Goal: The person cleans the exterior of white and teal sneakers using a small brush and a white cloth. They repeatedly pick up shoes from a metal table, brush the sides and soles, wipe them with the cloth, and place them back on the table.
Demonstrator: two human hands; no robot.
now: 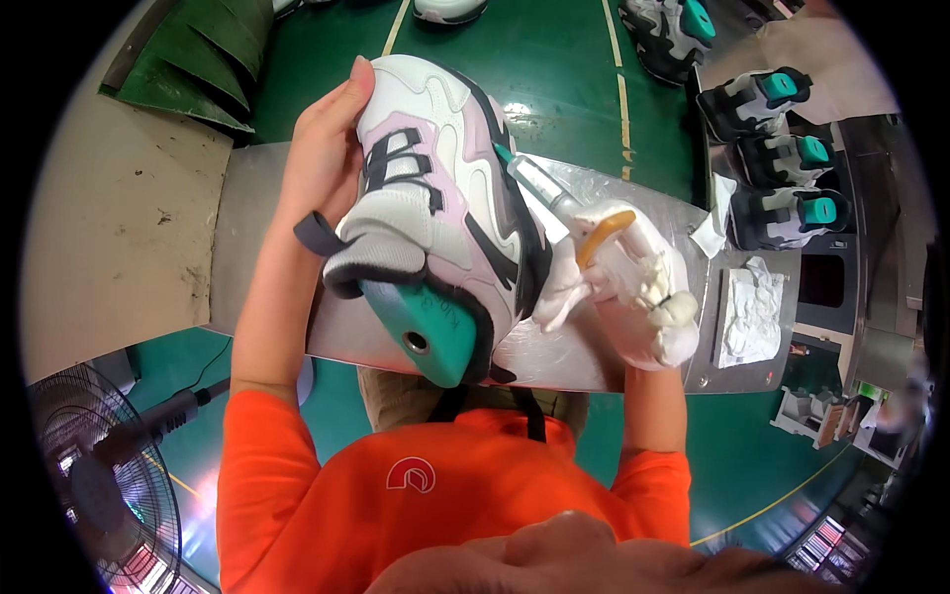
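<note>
A white, lilac and black sneaker (445, 198) is tilted over the metal worktable, its toe pointing away from me. Inside it sits a teal shoe last (426, 332), its holed end showing at the collar. My bare left hand (332, 139) grips the shoe along its left side near the toe; part of the fingers is hidden behind it. In a white glove, my right hand (638, 292) is closed round a clear syringe (542, 185). The syringe's teal tip meets the shoe's right side near the sole edge. An orange curved band (606, 236) shows on the gloved fingers.
The metal worktable (257, 228) lies under my hands, with a crumpled white cloth (752, 312) on its right part. Several sneakers on teal lasts (792, 158) line a rack at right. A cream board (129, 218) stands left, and a fan (99, 485) lower left.
</note>
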